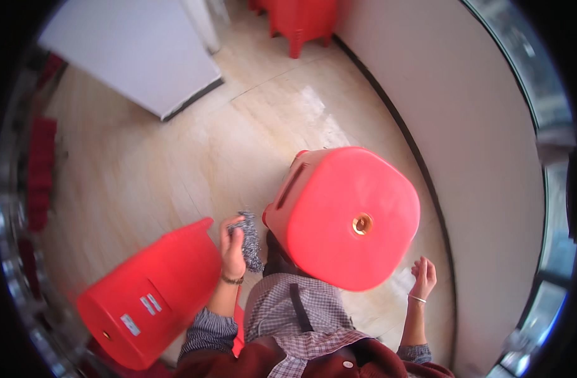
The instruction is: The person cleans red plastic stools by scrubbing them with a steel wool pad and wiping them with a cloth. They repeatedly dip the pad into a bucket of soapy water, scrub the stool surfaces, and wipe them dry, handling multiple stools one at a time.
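Observation:
My left hand (232, 250), with a dark bracelet at its wrist, holds a speckled grey cloth (251, 243) that hangs along its right side. Just right of the cloth stands a red plastic stool (349, 203), its rounded square seat facing up with a small hole in it. Left of that hand is another red plastic stool (170, 279), seen mostly from the side and bearing white labels. My right hand (424, 276) is apart from the front stool, to its lower right. Its fingers are loosely bent and nothing shows in them.
A pale wall (458, 165) with a dark skirting strip curves along the right, below windows (555, 198). At the upper left stands a white box-shaped unit (137, 52). More red stools (300, 21) are at the top, on the pale tiled floor (175, 165).

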Demonstrator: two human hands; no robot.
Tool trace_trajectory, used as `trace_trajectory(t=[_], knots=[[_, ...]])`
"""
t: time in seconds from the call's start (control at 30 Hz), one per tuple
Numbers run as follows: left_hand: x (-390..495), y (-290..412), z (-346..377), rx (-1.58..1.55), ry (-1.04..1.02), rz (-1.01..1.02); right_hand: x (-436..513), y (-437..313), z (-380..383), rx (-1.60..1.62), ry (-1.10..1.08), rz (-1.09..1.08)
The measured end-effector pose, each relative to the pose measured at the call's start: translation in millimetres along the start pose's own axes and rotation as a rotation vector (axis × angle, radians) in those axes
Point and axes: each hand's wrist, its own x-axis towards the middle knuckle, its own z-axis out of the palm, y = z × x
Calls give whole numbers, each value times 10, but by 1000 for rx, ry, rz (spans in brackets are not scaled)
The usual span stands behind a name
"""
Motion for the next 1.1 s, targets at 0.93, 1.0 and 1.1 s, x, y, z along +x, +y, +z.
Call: trace_trajectory(t=[0.93,1.0,1.1], knots=[[-53,-1546,4231,1261,-1763,882,-1505,2010,656,912,794,631],[-44,-1581,4269,1221,-1826,929,-1487,1742,1005,859,774,588],[-127,-1590,4282,1371,-1845,990,-1575,1379,1476,635,636,333]])
